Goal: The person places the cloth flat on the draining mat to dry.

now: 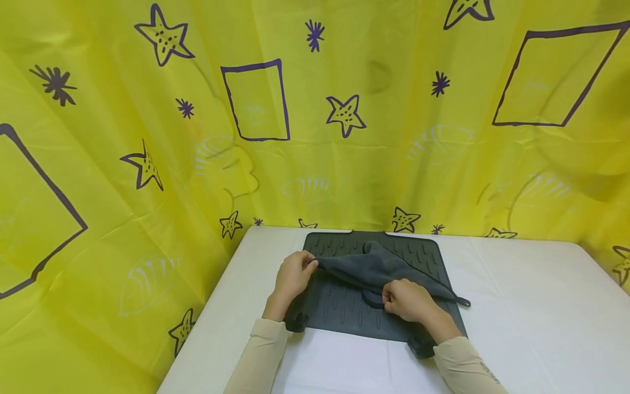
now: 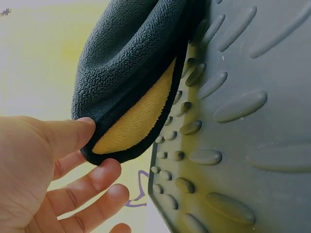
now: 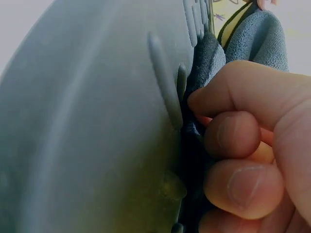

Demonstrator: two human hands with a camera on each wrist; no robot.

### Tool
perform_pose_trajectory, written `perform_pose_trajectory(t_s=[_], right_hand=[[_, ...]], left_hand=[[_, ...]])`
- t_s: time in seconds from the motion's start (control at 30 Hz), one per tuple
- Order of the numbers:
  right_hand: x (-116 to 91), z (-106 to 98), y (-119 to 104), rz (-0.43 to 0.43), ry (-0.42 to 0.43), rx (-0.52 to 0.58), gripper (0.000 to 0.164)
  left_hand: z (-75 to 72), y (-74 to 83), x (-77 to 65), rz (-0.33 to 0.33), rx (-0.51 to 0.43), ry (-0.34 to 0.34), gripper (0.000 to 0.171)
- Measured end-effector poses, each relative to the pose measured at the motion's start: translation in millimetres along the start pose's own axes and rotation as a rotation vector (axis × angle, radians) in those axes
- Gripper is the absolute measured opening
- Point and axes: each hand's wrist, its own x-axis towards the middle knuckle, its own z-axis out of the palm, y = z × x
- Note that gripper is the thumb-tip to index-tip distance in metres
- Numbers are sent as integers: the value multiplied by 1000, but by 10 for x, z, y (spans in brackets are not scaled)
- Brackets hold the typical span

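Observation:
A dark grey fleecy cloth (image 1: 386, 266) with black edging lies bunched across a dark grey ribbed drainboard (image 1: 339, 314). Its left corner is raised between the thumb and fingers of my left hand (image 1: 293, 275), and the yellow underside (image 2: 141, 116) shows there in the left wrist view. Lower on the cloth, near its front edge, my right hand (image 1: 409, 301) pinches the fabric with curled fingers. Close to those fingers a dark strip of edging curves over the ribs. The cloth's right corner ends in a small loop (image 1: 464, 302) past the board's right side.
The board stands on a white table (image 1: 521, 295), with dark feet (image 1: 296, 323) at its front corners. Behind and to the left hangs a yellow curtain (image 1: 305, 164) printed with starfish and frames.

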Motion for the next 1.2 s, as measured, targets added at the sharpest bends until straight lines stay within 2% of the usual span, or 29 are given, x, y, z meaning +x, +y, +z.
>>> perform_pose_trajectory(t_s=[0.17,0.37,0.53,0.7,0.83,0.97,1.07,1.2], right_hand=[[0,1,8,-14,4,-51,18],[-15,-72,49,-41,-15,-34,16],[-47,-201,148,-103,-32,37,13],[-77,-328,241,-124,-119,163,12],[-112,-401,278,-120,-180,222,11],[-135,-426,287,-117,-218,238,10],[-142,-419,292,-114,-219,241,10],[-120,-387,291,-127,-205,259,7]], left_hand=[[-8,2,-4,0,3,-2,15],[-13,7,-4,0,-4,5,16],[-22,7,6,14,-13,32,17],[-41,-7,4,-9,-20,11,17],[-59,-6,-3,-31,-26,-43,18],[-78,-21,-12,-40,-38,-126,18],[-101,-49,-21,-11,-49,-207,15],[-139,-108,-15,64,-58,-324,16]])
